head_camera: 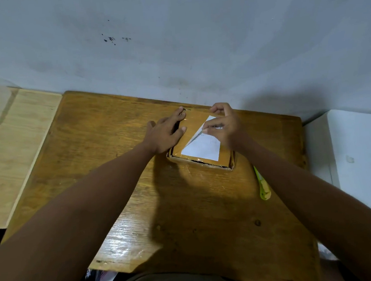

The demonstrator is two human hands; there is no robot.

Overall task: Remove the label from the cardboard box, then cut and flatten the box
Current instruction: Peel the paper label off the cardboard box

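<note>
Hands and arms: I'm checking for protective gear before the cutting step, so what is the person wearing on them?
Nothing shows on either: the left hand and right hand are bare, without gloves, rings or watch, and both forearms are bare with no sleeves in view.

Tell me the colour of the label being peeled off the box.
White, faint dark print; the head view shows the label best.

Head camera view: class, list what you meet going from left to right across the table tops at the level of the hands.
Pale wooden board → left hand pressing flat on the cardboard box → right hand pinching the white label → yellow-green cutter → white surface.
</note>
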